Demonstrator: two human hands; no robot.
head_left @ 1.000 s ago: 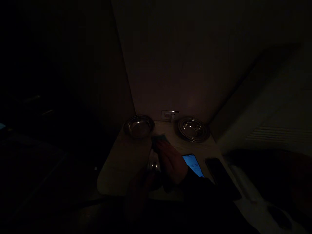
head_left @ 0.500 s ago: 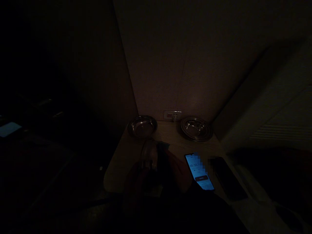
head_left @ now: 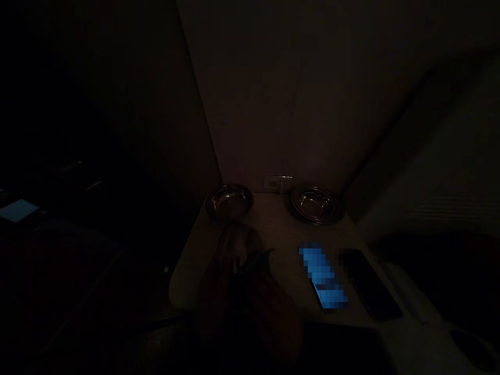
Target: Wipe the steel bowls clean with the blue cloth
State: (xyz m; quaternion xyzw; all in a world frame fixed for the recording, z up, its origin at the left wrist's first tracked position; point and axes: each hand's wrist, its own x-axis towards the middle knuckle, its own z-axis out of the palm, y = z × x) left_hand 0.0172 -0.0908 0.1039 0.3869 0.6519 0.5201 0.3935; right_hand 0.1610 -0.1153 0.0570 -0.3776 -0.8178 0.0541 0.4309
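It is very dark. My left hand [head_left: 213, 291] is closed on the side of a shiny metal bowl [head_left: 239, 239], which is tilted above the front of the small table. My right hand [head_left: 275, 307] grips a dark bluish cloth [head_left: 260, 261] and presses it against the bowl's near side. Most of the cloth and the lower part of the bowl are lost in shadow.
On the wooden table [head_left: 187, 276], a steel dish [head_left: 229, 203] stands back left and several stacked steel dishes [head_left: 315, 204] back right. A lit phone [head_left: 320, 273] and a dark flat object [head_left: 377, 286] lie right. A wall socket [head_left: 278, 182] sits behind.
My right hand has moved down and toward me with the cloth, away from the phone. The bowl has tilted, showing a different face. The dishes stay where they were.
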